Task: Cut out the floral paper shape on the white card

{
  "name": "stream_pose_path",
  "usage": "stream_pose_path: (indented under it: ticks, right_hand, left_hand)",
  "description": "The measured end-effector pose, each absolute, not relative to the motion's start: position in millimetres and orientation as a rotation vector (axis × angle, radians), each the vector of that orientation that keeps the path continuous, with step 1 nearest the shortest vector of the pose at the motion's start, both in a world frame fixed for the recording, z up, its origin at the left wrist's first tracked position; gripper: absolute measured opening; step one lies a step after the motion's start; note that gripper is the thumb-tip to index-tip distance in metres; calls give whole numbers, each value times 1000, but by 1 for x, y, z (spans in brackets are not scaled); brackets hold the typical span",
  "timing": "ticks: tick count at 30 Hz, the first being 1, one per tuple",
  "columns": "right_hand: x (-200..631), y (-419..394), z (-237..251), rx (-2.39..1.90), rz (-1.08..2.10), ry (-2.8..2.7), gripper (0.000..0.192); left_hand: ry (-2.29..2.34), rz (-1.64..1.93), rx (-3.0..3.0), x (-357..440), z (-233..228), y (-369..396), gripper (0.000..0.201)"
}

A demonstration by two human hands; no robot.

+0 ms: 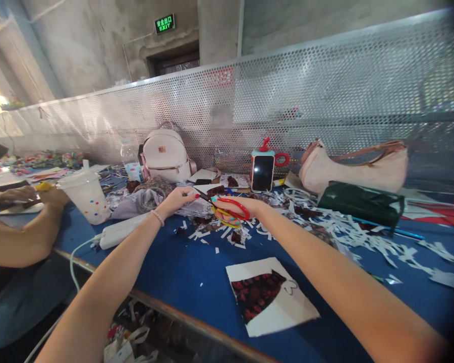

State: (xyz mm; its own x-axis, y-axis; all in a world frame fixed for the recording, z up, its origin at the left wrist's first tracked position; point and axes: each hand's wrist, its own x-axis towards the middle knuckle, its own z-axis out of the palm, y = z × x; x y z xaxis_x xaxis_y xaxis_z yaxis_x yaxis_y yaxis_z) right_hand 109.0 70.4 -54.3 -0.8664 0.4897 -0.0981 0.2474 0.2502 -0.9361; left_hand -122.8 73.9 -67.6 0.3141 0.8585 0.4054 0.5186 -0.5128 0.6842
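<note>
Red-handled scissors [227,205] sit in your right hand [237,209], fingers curled through the loops, blades pointing left toward your left hand [177,199]. They lie mid-table, over a scatter of white paper offcuts [227,234] on the blue table top [181,267]. Your left hand is closed in a pinch on a dark patterned paper scrap [202,209] at the blade tips; a pale bead bracelet [158,217] circles that wrist.

Near you, on the blue surface, lies a white sheet with a dark red floral cut-out shape [270,295], apart from both hands.

Left of your left hand: a white power strip [121,230] with its cable trailing off the near edge, and a clear plastic cup with coloured dots [87,194]. Farther left, another person's bare forearm [22,237] rests on the table.

Far side, against the perforated metal screen [325,96]: a small white backpack [165,156], a smartphone propped upright in a pale blue holder [263,171], a cream shoulder bag lying on its side [355,169]. A dark green pouch [361,204] lies just in front of the bag, to the right of your right hand. Paper strips spread across the right half of the table.
</note>
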Motion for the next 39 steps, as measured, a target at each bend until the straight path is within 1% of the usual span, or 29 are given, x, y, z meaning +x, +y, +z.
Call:
stream_pose_path:
  ticks: [4,10,17,20,23,27,29,32,33,36,39]
  right_hand:
    - [108,67,-49,-766,1662,-2342,52]
    - [112,69,-47,-932,1542,-2419,54]
    - [115,69,-44,-924,1689,-2435,57]
    - [116,67,-41,-964,1636,-2408,56]
    - [118,69,-39,-916,1563,-2430,56]
    - [124,77,-38,-900,1389,-2574,56]
    - [127,81,-38,-963,1269,-2630,52]
    - [132,85,-36,-1057,1115,-2663,45]
    - [134,86,-35,-1082,1081,-2666,44]
    - [139,86,-32,-1101,1064,-2669,43]
    - [144,86,-31,-1081,1107,-2653,43]
  left_hand:
    - [1214,1025,2153,-121,-66,72,37]
    - [1180,952,2203,-120,-61,68,36]
    - [1166,882,2292,-118,-60,68,35]
    - [1211,887,2312,-119,-58,67,35]
    - [1308,936,2307,-124,-54,68,39]
    - [1455,1031,2250,-137,-53,72,46]
    - [1486,1038,2225,-141,-54,74,41]
    - [1446,1049,2202,-143,-53,74,28]
    - [1420,1075,2187,-142,-52,74,29]
    - [1340,1225,2101,-139,-50,72,37]
    - [1231,1403,1992,-134,-48,70,40]
